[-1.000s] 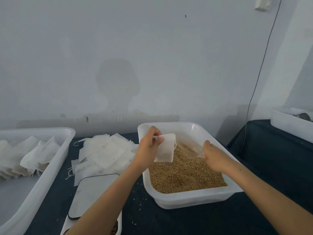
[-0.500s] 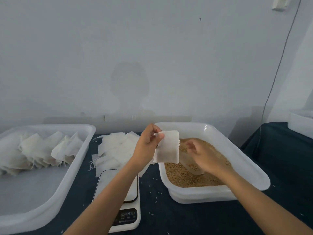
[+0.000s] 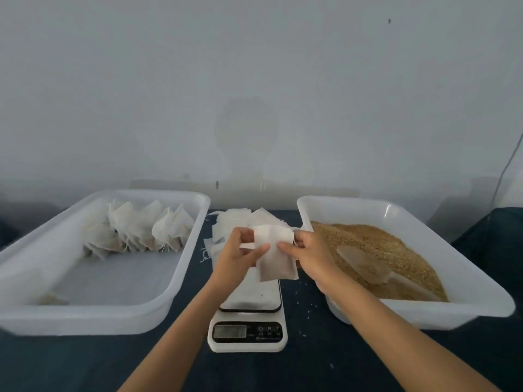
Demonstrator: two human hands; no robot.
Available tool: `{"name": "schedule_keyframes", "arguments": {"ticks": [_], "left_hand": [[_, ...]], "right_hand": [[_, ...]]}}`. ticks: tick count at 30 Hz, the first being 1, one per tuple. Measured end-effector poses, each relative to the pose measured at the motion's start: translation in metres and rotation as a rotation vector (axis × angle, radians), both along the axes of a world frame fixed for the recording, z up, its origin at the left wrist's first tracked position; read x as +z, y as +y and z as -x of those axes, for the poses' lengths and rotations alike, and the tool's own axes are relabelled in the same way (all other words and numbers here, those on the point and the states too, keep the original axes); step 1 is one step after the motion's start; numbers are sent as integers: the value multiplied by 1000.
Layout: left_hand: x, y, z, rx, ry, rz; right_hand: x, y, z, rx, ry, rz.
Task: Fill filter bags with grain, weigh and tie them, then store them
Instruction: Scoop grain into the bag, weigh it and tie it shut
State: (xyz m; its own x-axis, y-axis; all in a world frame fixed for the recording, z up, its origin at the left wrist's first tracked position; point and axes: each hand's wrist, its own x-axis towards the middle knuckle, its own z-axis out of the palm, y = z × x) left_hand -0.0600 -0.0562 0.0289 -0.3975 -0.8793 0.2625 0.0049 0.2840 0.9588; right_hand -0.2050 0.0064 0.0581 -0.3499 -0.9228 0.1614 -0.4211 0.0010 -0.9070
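A white filter bag (image 3: 276,257) with grain in its lower part hangs above the white kitchen scale (image 3: 249,315). My left hand (image 3: 240,256) pinches its upper left edge and my right hand (image 3: 308,253) pinches its upper right edge. To the right stands a white tray (image 3: 481,281) of brown grain (image 3: 376,247), with a clear plastic scoop (image 3: 365,264) lying in it. On the left, a white tray (image 3: 113,315) holds several filled, tied bags (image 3: 141,230). A pile of empty filter bags (image 3: 235,219) lies behind my hands.
Everything stands on a dark blue table cover (image 3: 311,369) against a pale wall. A few loose grains (image 3: 305,304) lie right of the scale. A thin cable (image 3: 506,168) runs down the wall at the far right.
My right hand has let go of the scoop, which now lies in the grain, and taken hold of the bag. Both hands carried the bag left, from over the grain tray to above the scale.
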Motion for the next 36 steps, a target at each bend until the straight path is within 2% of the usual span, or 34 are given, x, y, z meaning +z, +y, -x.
{"name": "schedule_keyframes", "arguments": {"ticks": [3,9,14,21,36], "left_hand": [[-19,-5,-16,52,-166,79],[-41,-17,-30,227,-328,129],[-49,-28,-33,251,-461,168],[-47,-39,-40,328,-308,163],[-49,-41,-45,326,-352,181]], "right_hand": [[-15,-12,-13,0,46,-14],[-47,-31,-31,14,141,-48],[-62,-41,-33,23,289,-26],[-58,-41,-23,-32,212,57],[-57,-40,-16,-73,227,100]]}}
